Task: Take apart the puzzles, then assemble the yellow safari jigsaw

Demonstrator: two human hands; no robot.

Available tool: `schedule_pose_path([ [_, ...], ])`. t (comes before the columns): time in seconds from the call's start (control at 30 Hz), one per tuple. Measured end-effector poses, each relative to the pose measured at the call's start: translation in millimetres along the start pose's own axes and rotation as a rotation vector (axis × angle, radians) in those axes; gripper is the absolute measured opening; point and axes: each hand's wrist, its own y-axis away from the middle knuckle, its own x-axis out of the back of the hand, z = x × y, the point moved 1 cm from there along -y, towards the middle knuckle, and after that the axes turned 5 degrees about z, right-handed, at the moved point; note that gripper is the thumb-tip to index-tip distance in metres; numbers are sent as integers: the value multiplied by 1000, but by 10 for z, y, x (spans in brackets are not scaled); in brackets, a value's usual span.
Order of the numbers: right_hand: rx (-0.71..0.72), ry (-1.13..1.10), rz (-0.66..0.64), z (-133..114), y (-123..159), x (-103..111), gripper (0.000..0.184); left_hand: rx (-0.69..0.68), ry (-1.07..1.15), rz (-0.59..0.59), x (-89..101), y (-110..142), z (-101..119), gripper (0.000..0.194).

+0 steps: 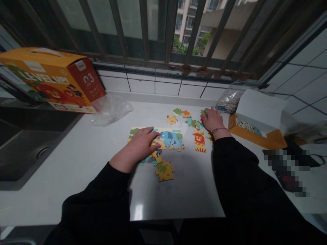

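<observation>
My left hand (139, 144) lies flat on a partly joined cardboard jigsaw puzzle (170, 139), with a blue elephant picture showing beside my fingers. Below that hand sits a loose yellow puzzle piece (165, 171). My right hand (213, 120) rests palm down at the far right of the puzzle, its fingertips over a green-edged piece (203, 111). Whether that hand grips the piece, I cannot tell. Close by lie pieces with a lion picture (199, 137), and further left are several scattered pieces (177, 115).
A white stone counter (76, 163) holds everything. A large orange puzzle box (48, 78) and a crumpled plastic bag (111, 109) stand at the left, a steel sink (25, 149) beyond the counter's left edge. At the right are an open box (258, 119), a clear bag (230, 101), and a pixelated object (286, 170).
</observation>
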Motion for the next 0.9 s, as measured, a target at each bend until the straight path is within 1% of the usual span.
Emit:
schedule_pose_path([
  [0.07,-10,-3,-68,49,-84,-34,53,3,7,-1,6,7,11,57],
  [0.1,-12,-4,-77,76,-126,-45,50,1,12,-1,10,11,16,56],
  [0.23,-24,-18,-16,188,-280,-68,42,-6,13,-3,18,19,23,54],
  [0.3,-38,-62,-1,231,-326,-74,46,-1,10,-7,18,19,21,55],
  [0.4,-42,-136,9,243,-342,-66,61,4,16,-11,16,18,18,56],
  [0.47,-19,-158,45,212,-327,-36,65,5,21,-8,17,19,19,55],
  [0.5,-6,-163,65,188,-316,-12,64,5,20,-8,18,20,20,55],
  [0.53,7,-169,82,161,-305,18,61,6,17,-9,18,20,21,55],
  [0.67,70,-212,133,45,-247,195,37,9,5,-17,18,20,24,56],
  [0.73,93,-248,154,-28,-183,291,32,2,11,-13,17,17,23,56],
  [0.8,92,-271,150,-125,-78,364,31,-4,21,-6,15,14,21,55],
  [0.9,92,-233,59,-301,144,400,26,-1,24,3,11,8,19,55],
])
